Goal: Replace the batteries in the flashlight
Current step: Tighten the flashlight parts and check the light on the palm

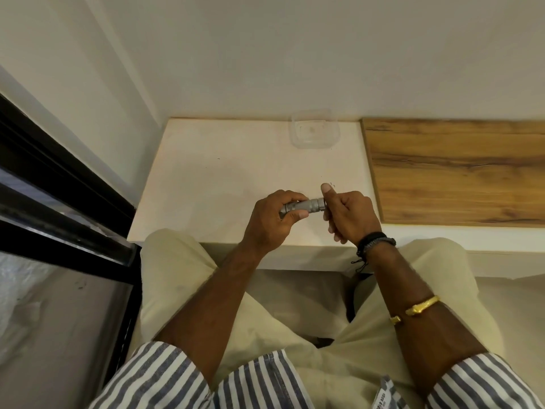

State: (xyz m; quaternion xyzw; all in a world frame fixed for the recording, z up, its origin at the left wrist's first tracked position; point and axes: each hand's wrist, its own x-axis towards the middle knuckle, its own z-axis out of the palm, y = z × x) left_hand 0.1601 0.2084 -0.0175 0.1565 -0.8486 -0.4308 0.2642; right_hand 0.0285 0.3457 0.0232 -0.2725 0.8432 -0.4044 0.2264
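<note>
Pale board tabletop (pixel 221 172) across mid-frame, set against white wall (pixel 265 54); butts up to wood-grain panel (pixel 457 169) at right. Black window frame (pixel 59 178) down left edge. Beige trousers (pixel 177 261) and striped sleeves (pixel 165 379) along bottom, well below the action.

Left hand (pixel 267 224), centre frame, just above near table edge: fingers and thumb wrapped round left half of flashlight (pixel 306 205). Right hand (pixel 352 215) just beside it: fingers curled over right end, thumb sticking straight up, off the metal. Both closed on the same item, neither free.

Clear plastic tub (pixel 315 131) at upper centre, back of board by wall, well apart from hands; contents hard to tell, looks empty.

Flashlight itself: grey metal, held level between hands, seemingly lifted off the board, only ribbed middle showing. Cap end versus head end: cannot tell, both covered.

Step, as judged: twisting one end loose to open battery compartment; appears in one piece, so early in task. Next move calls for counter-twist, left bracing barrel, right turning end piece, then a spot to park the loose part, tub likely. No spare batteries seen anywhere in frame. Nothing lying between hands and tub.

Black cord bands (pixel 374 242) at right wrist, gold bangle (pixel 418 308) up the forearm; clear of the grip.
</note>
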